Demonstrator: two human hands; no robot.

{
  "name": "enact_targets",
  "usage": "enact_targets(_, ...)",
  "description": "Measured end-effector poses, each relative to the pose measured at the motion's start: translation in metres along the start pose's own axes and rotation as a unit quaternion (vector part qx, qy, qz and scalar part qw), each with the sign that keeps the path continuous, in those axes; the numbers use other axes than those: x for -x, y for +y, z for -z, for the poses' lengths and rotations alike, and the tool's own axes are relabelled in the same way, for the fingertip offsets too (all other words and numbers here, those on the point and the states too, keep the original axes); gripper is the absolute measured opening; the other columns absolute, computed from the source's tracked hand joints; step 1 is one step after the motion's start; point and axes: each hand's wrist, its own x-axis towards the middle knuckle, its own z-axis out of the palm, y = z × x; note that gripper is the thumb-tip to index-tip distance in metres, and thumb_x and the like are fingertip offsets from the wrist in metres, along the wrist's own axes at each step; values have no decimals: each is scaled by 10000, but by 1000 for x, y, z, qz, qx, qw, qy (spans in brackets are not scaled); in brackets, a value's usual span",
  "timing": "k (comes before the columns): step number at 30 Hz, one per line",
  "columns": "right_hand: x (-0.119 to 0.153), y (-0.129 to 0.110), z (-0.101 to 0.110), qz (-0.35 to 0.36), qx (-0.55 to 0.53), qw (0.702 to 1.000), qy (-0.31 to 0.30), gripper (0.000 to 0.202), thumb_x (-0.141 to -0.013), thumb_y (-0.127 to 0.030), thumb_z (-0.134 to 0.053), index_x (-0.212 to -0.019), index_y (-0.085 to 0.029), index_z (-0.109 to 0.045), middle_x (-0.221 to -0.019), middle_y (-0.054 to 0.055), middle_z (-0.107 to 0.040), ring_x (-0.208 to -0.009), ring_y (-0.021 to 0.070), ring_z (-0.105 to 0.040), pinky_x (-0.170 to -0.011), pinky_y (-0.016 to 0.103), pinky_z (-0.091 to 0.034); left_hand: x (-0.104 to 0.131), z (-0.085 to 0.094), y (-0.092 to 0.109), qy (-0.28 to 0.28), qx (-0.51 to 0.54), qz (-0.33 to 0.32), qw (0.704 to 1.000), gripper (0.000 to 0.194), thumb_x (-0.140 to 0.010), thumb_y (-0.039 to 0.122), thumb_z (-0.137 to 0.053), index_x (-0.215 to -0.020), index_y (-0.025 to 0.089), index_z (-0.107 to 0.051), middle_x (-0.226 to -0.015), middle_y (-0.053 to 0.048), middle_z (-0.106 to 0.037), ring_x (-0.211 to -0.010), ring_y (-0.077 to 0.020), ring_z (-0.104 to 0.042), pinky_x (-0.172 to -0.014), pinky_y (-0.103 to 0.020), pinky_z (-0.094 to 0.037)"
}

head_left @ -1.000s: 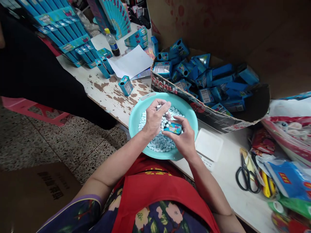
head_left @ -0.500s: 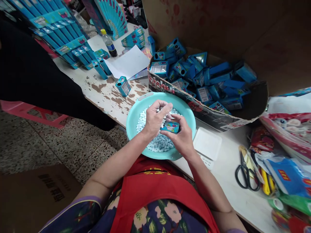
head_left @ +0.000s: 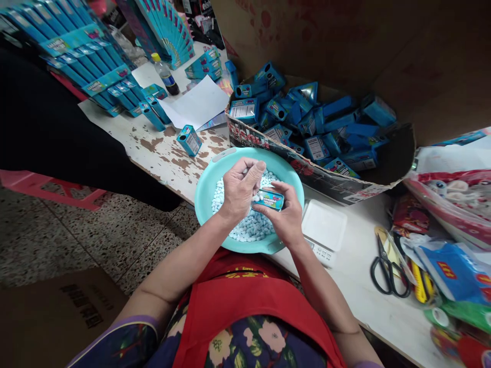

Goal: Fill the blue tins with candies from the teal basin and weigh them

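My right hand (head_left: pixel 284 210) grips a small blue candy box (head_left: pixel 270 200) lying on its side, its open end toward my other hand. Curled round some pale candies, my left hand (head_left: pixel 242 187) is right at that open end, and a few candies (head_left: pixel 259 196) show between the two. Both hands are over a turquoise basin (head_left: pixel 202 190), which holds a heap of pale blue-white candies (head_left: pixel 251 228). My left fingertips are partly hidden behind the thumb and palm.
Behind the basin stands a cut-down carton (head_left: pixel 264 151) full of blue boxes. One box (head_left: pixel 189 140) stands alone on the table's left. A white scale (head_left: pixel 324 225), scissors (head_left: pixel 388 271) and a yellow cutter (head_left: pixel 421 283) lie rightward. A person in dark clothing (head_left: pixel 76 133) is at the left.
The view has shifted slightly, so most things sit a little further left. My left hand stays at the box's open end with candies, and my right hand keeps hold of the box.
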Motion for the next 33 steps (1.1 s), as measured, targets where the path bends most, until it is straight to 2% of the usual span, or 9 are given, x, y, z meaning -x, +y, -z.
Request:
enact_targets(7,0,7,15,-46,-54,997,23,603,-580,-313,-885,-1093,-243,-575,-1034,24,-707,-994,223,-680,-892,392,-566,-8,8,1,20,8,23,999,347,-818,508,-653,-722,197,-532,-482,78,-367,-388,-51,-286,-368,-192,-206)
enact_targets(10,2,4,23,-61,-77,994,39,616,-544,-319,-901,-1064,-244,-581,-1018,23,-716,-972,229,-690,-869,391,-578,-11,28,-7,-15,-166,10,986,361,-888,544,-522,-790,203,-594,-570,32,-471,-475,-92,-416,-439,-210,-329)
enact_targets(11,2,3,24,-65,-78,994,33,615,-534,-322,-905,-1055,-244,-586,-1011,21,-717,-965,230,-692,-866,392,-579,-11,36,-12,-55,-267,1,962,362,-892,543,-512,-830,206,-629,-658,-1,-550,-582,-123,-509,-521,-233,-410)
enact_targets(13,2,0,25,-70,-75,995,20,606,-526,-327,-907,-1041,-243,-599,-1004,19,-716,-959,230,-695,-870,392,-579,-12,52,-23,-141,-472,-28,870,347,-884,521,-534,-971,219,-682,-967,-70,-649,-925,-217,-590,-780,-339,-491)
enact_targets(15,1,-6,28,-67,-71,995,24,594,-532,-324,-907,-1038,-242,-608,-1002,17,-716,-956,226,-696,-870,385,-581,-10,64,-32,-187,-600,-60,775,384,-899,483,-529,-1161,231,-652,-1221,-99,-600,-1163,-285,-511,-971,-442,-428)
enact_targets(16,0,-10,31,-63,-69,995,33,593,-535,-320,-908,-1040,-243,-608,-1002,17,-717,-951,222,-698,-865,378,-583,-9,68,-35,-195,-629,-72,749,417,-917,468,-505,-1241,228,-610,-1271,-103,-579,-1198,-289,-494,-1007,-457,-405)
enact_targets(23,9,-28,98,7,2,991,132,619,-544,-295,-913,-1081,-249,-609,-1006,27,-714,-927,219,-702,-806,356,-593,4,71,-24,-271,-676,-46,684,429,-956,428,-427,-1297,204,-561,-1254,-93,-636,-1171,-267,-576,-996,-392,-438)
enact_targets(28,23,14,152,-11,96,968,231,619,-537,-340,-903,-1063,-212,-604,-988,44,-702,-925,236,-691,-846,410,-563,12,76,-23,-292,-699,-18,653,452,-953,421,-405,-1327,215,-551,-1318,-92,-616,-1205,-285,-565,-993,-407,-446)
enact_targets(33,36,61,165,-65,89,954,279,635,-531,-364,-885,-1065,-187,-590,-998,54,-685,-923,224,-677,-876,413,-541,12,83,-33,-317,-720,0,617,485,-957,427,-369,-1346,197,-545,-1327,-114,-609,-1240,-309,-545,-973,-423,-463)
